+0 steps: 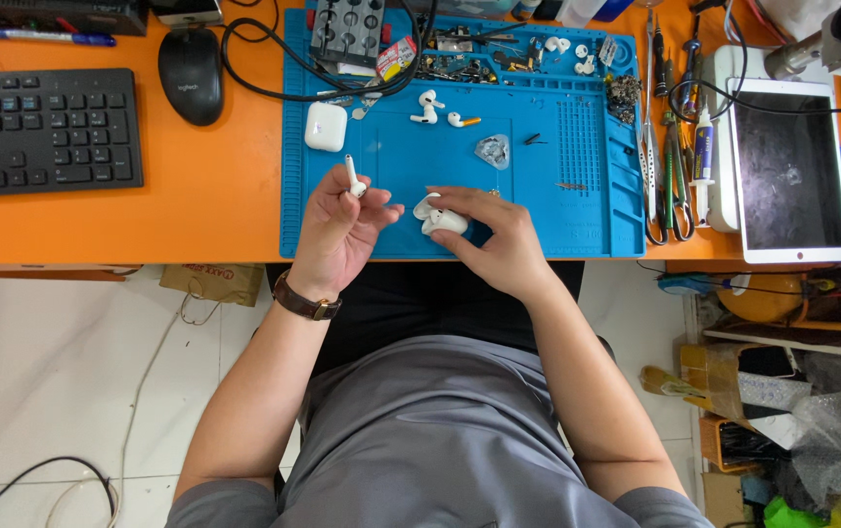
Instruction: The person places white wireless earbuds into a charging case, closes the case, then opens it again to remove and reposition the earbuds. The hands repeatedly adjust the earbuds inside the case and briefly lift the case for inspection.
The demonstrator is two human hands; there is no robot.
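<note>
At the near edge of the blue work mat (557, 210), the left hand (337, 235) is curled, pinching a single white earbud (353, 177) by its stem between thumb and fingertips, bud end pointing away. Just to its right, the right hand (499, 240) is half closed over an open white charging case (438, 216) resting on the mat, fingers pressing it down; whether a second bud sits inside is hard to tell from here.

To handle this well, I would keep the case pinned flat and hold the earbud lightly by the stem, clear of the mesh.

Farther on lie a closed white case (325, 126) and two loose earbuds (440, 110). At the far rim, small parts and tools crowd the trays, best left undisturbed.
</note>
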